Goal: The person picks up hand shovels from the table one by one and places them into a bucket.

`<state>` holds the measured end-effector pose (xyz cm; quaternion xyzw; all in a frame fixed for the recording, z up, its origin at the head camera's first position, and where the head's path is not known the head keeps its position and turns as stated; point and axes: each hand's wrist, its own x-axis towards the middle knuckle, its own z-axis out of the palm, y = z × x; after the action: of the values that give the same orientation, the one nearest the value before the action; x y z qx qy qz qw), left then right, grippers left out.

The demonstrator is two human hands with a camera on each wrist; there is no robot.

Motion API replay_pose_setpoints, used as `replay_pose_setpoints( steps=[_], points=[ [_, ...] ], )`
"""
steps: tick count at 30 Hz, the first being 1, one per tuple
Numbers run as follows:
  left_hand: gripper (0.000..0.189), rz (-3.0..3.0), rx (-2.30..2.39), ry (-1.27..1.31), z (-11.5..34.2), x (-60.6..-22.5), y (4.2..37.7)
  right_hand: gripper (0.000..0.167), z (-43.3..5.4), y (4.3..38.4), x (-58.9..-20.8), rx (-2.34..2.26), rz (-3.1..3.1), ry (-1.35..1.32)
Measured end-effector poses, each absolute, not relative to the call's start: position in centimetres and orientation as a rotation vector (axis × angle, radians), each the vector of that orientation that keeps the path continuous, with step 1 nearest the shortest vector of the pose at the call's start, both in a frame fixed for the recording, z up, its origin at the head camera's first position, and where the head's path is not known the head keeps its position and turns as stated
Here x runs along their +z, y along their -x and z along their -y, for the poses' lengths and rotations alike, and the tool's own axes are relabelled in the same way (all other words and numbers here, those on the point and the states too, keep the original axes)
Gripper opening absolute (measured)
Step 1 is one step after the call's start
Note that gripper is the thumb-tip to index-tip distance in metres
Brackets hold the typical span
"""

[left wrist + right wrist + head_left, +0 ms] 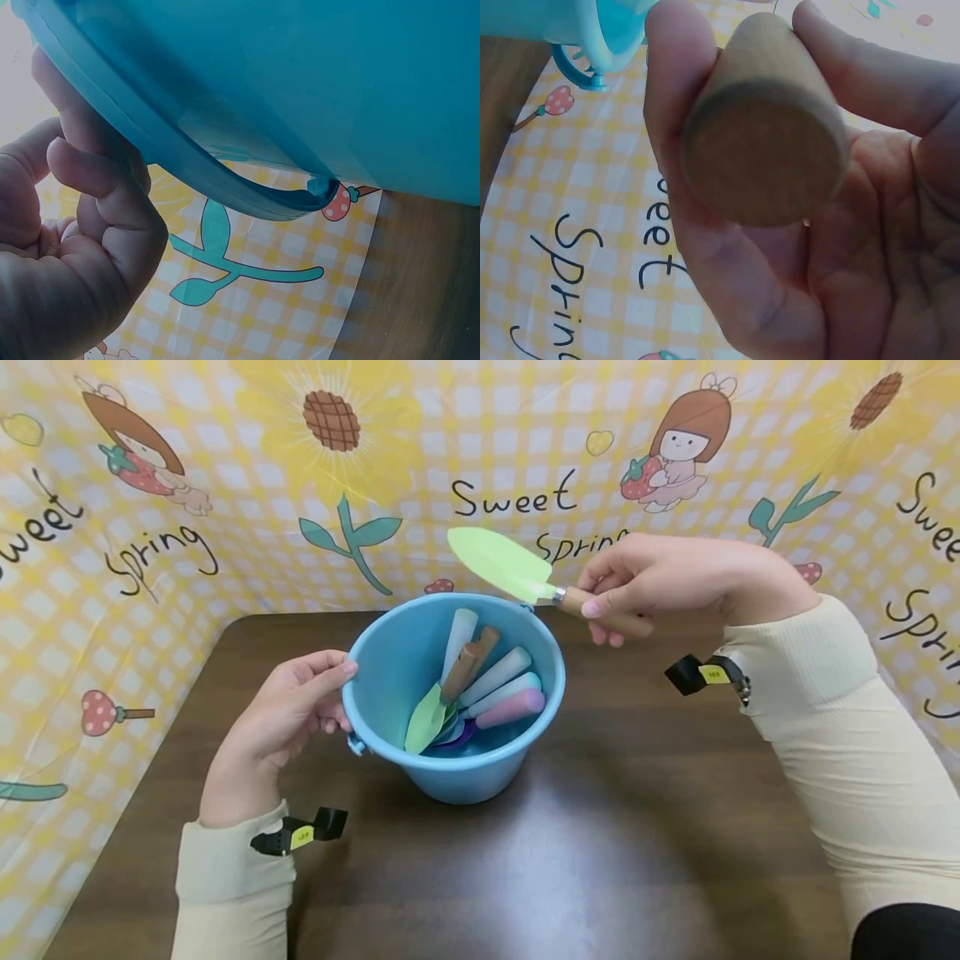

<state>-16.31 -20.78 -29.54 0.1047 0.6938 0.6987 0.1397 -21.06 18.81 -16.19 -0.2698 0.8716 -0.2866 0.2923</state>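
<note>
My right hand grips a small garden trowel by its wooden handle, above the right rim of a blue bucket. The pale green blade points left, over the bucket's far side. In the right wrist view the round end of the wooden handle faces the camera between thumb and fingers. The blue bucket stands upright on the table. My left hand pinches its left rim, thumb on top and fingers outside. Inside lean several hand tools: a green-bladed trowel, white handles and a pink handle.
The dark brown wooden table lies under the bucket. A yellow checked cloth with flowers and lettering rises behind and at both sides. The bucket's handle hangs along its outside in the left wrist view.
</note>
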Motion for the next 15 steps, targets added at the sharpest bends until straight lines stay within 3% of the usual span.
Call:
replay_pose_setpoints(
  steps=[15],
  points=[
    [0.012,-2.005,2.007,-0.325,20.9,-29.8,16.2,0.02,-14.3,21.3,-15.1,-0.568,-2.278,0.8]
  ],
)
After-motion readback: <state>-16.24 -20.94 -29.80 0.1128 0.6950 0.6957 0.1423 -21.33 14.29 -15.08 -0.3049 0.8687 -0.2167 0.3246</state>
